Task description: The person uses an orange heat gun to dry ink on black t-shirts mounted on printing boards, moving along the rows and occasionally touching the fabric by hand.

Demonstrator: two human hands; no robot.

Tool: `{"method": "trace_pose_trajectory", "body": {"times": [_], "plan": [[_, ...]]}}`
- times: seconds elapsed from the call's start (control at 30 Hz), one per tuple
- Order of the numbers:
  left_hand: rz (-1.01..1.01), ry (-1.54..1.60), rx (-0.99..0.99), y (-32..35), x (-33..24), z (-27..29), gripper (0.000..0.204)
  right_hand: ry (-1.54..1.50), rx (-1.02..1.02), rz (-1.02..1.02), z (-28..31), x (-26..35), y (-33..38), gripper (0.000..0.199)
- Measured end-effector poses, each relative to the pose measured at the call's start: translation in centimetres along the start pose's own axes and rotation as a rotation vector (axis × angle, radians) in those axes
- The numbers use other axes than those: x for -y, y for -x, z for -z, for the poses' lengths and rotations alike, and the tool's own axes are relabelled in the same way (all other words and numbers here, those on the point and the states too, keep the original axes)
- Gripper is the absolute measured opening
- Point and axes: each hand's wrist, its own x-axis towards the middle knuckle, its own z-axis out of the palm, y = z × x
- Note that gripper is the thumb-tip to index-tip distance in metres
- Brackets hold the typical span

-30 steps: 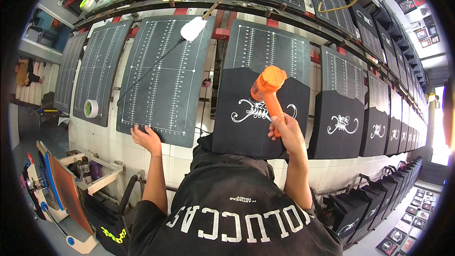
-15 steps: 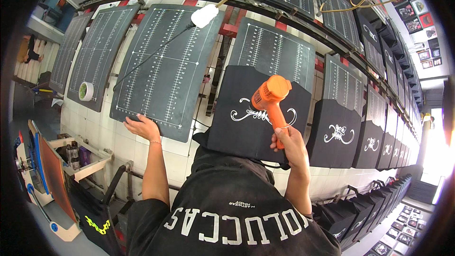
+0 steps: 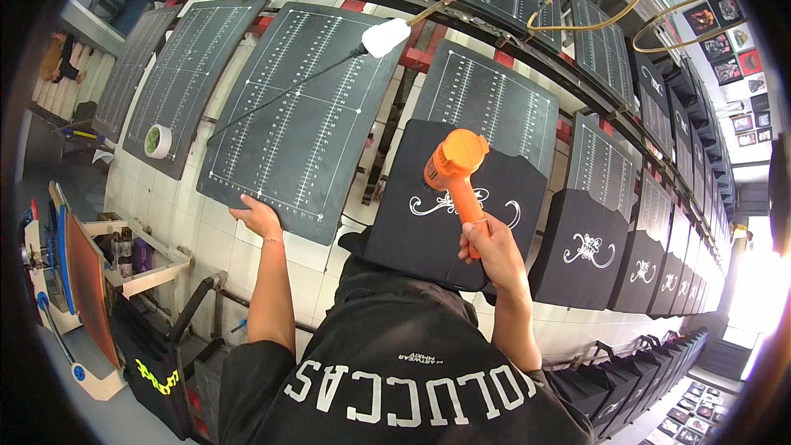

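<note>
Orange heat gun (image 3: 458, 163) sits gripped by the right hand (image 3: 493, 249) right of centre, the left hand (image 3: 261, 220), fingers parted, at a gridded board (image 3: 317, 128) centre-left.

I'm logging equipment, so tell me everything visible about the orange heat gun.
The orange heat gun looks plastic: thick barrel, round cap facing up, straight handle. The right hand grips the handle low down, holding it tilted over the black cloth, where it hides part of the white print. Whether it is running can't be told.
</note>
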Motion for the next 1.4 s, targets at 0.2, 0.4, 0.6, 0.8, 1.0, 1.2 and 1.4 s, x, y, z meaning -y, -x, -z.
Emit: {"method": "trace_pose_trajectory", "body": {"times": [0.2, 0.4, 0.6, 0.8, 1.0, 1.2, 1.4], "plan": [[-0.014, 0.011, 0.025, 0.7, -1.1, 0.5, 0.076, -0.005, 0.0, 0.013, -0.1, 0.2, -0.3, 0.024], [-0.035, -0.01, 0.017, 0.1, 0.0, 0.3, 0.077, 0.033, -0.072, 0.011, 0.2, 0.4, -0.4, 0.025], [-0.023, -0.006, 0.009, 0.7, -0.8, 0.2, 0.078, 0.03, -0.121, -0.035, 1.3, 0.0, 1.0, 0.026], [-0.026, -0.024, 0.017, 0.8, -1.0, 0.4, 0.077, 0.003, -0.142, -0.062, 2.5, -0.9, 2.5, 0.029], [-0.046, -0.008, 0.007, 0.4, -0.4, 0.2, 0.072, 0.017, -0.151, -0.063, 2.2, -1.1, 3.3, 0.026], [-0.041, -0.033, 0.031, 0.5, -0.7, 0.4, 0.074, -0.019, -0.13, -0.079, 2.5, -1.4, 3.7, 0.027], [-0.04, -0.07, 0.006, 0.0, 0.0, 0.1, 0.073, -0.051, -0.276, -0.051, 3.4, -2.2, 4.3, 0.027]]}}
